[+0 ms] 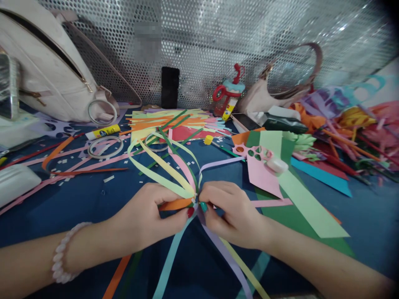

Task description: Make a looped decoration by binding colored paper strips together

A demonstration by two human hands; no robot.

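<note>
A bundle of coloured paper strips (pixel 180 169) fans out from one centre between my hands. Yellow, pale green, pink and dark green strips loop away from me; blue, lilac and yellow ones hang toward me. From the left, my left hand (pixel 149 214) pinches the centre, thumb below, with an orange strip running through its fingers. On the other side my right hand (pixel 232 211) is closed in a pinch on the strips at the same centre. A lilac strip (pixel 222 163) curves up and right from there. The exact contact under the fingertips is partly hidden.
Cut strips (pixel 174 122) lie piled at the back. A glue stick (pixel 102 131) and tape rings (pixel 105 147) are at left. Green paper sheets (pixel 299 195), punched pink paper (pixel 263 174) and scraps (pixel 343 120) cover the right. A phone (pixel 170 87), cup (pixel 229 95) and bags (pixel 46 62) line the back.
</note>
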